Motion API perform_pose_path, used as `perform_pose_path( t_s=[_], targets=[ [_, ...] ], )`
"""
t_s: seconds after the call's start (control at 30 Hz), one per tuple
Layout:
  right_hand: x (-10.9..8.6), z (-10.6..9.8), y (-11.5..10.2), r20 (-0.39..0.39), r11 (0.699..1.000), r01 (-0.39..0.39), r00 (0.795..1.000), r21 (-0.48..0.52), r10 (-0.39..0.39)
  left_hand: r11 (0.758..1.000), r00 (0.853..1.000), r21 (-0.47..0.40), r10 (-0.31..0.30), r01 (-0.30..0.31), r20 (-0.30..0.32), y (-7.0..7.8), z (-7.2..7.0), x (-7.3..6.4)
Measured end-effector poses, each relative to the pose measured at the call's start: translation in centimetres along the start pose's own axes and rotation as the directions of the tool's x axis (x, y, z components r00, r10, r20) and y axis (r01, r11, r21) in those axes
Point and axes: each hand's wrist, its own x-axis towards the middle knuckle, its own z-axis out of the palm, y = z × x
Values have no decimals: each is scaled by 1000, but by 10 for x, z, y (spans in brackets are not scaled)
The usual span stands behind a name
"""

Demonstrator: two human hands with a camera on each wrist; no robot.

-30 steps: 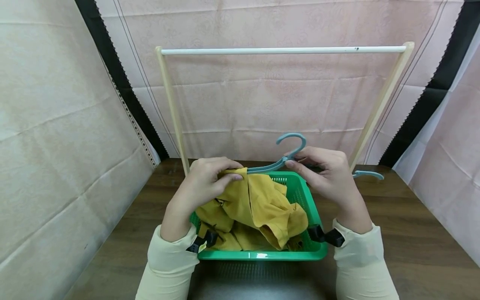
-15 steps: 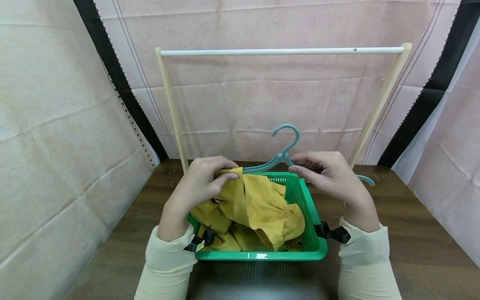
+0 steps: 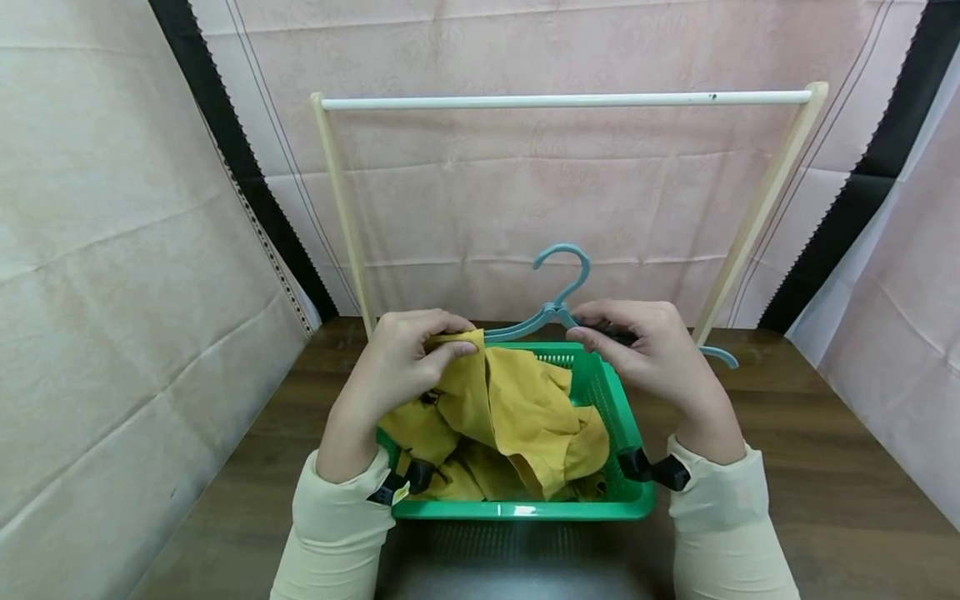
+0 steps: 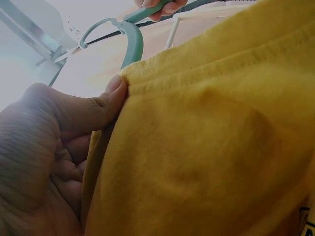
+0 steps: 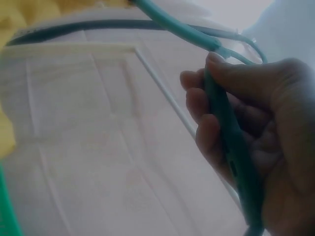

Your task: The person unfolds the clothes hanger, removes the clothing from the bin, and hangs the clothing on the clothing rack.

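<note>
A light blue clothes hanger [image 3: 525, 327] is held over the basket, its hook upright and pointing left. My right hand [image 3: 648, 354] grips the hanger's right arm just beside the neck; in the right wrist view the fingers curl round that arm [image 5: 231, 142]. The hanger's far right end [image 3: 720, 357] shows behind my wrist. My left hand [image 3: 401, 362] pinches the stitched edge of a yellow garment [image 3: 525, 408], thumb in front. The hanger's left arm runs into the cloth at that edge, its tip hidden. Most of the garment lies bunched in the green basket [image 3: 525, 511].
Behind the basket stands a rack with a white crossbar [image 3: 562, 102] and cream side posts [image 3: 341, 200]. Pale cloth walls [image 3: 150, 292] close in the sides and back. The basket sits on a dark brown wooden table [image 3: 817, 467].
The hanger has slid slightly left and its hook has risen more upright. My right hand's grip has passed from the neck onto the right arm. My left hand still pinches the garment's edge.
</note>
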Motion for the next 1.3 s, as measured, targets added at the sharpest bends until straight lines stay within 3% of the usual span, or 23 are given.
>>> perform_pose_path(
  t_s=[0.37,0.67,1.03,1.3],
  targets=[
    [3,9,-5,7,999,34,999,10,-34,1000,1000,-8,27,-27,5,6,5,2],
    [8,20,-8,45,996,62,997,71,-65,990,993,96,109,-105,-36,12,11,5],
    [12,27,-10,18,986,134,990,103,-137,990,987,26,144,-142,-76,16,15,7],
    [12,34,-12,9,982,156,988,106,-157,991,987,-67,106,-115,-117,23,18,8]
  ],
)
